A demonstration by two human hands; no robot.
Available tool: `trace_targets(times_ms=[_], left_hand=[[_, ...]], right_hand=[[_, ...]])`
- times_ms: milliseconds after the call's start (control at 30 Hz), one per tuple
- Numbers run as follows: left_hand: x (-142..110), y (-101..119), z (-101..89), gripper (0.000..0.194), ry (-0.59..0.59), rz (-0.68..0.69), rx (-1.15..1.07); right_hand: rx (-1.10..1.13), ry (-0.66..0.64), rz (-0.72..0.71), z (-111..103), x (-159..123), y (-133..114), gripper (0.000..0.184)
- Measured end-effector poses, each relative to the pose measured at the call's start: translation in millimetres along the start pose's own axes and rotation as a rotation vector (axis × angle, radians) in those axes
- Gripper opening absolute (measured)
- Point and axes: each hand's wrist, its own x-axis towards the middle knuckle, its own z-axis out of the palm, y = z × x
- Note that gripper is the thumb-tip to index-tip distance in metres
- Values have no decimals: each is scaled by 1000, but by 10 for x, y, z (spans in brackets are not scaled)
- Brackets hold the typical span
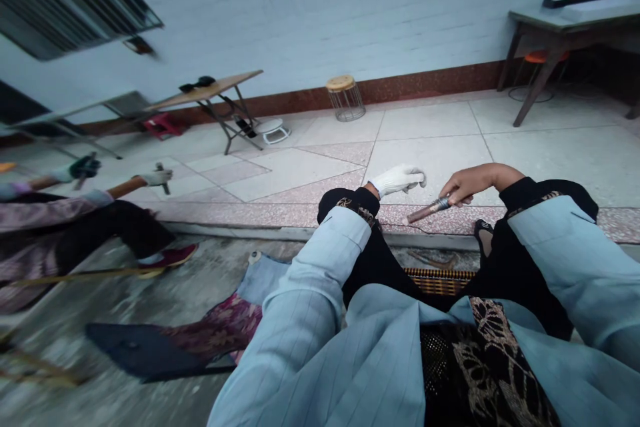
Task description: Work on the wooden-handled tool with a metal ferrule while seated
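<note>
My left hand [399, 179] wears a white glove and rests on my left knee, its fingers curled loosely with nothing visible in them. My right hand [463, 185] is bare and rests on my right knee. It is closed on a short tool with a brown handle and metal collar [427, 210], which points left and down between my knees. The two hands are a short way apart. My light blue sleeves and dark patterned clothing fill the foreground.
Another person sits at the left with gloved hands [156, 177] holding a small tool. A folding table [210, 91], a wire stool [345, 97] and a desk [560, 20] stand by the tiled wall. A woven mat [440, 278] lies between my legs.
</note>
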Motion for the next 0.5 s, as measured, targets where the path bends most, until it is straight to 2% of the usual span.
trace_targets(times_ms=[33, 67, 133, 200, 267, 333, 367, 433, 500], left_hand=[[12, -11, 14, 27, 16, 13, -22], [22, -22, 30, 28, 18, 29, -52], [36, -42, 62, 30, -6, 58, -117], [39, -56, 86, 31, -57, 59, -152], [33, -61, 94, 31, -111, 49, -145], [21, -53, 87, 31, -155, 56, -133], [13, -46, 80, 31, -173, 59, -121], [-3, -26, 62, 31, -193, 51, -97], [-17, -7, 47, 31, -186, 40, -84]], right_hand=[[73, 57, -98, -15, -42, -29, 35], [153, 187, -172, -42, -79, -52, 35], [317, 550, -234, -121, -118, -62, 31], [427, 897, -179, -215, -103, -11, 30], [415, 1115, -31, -295, -56, 84, 31], [232, 1198, 152, -333, -4, 181, 33], [88, 1196, 241, -333, 19, 219, 33], [-218, 1105, 392, -295, 64, 261, 30], [-426, 911, 484, -224, 114, 270, 23]])
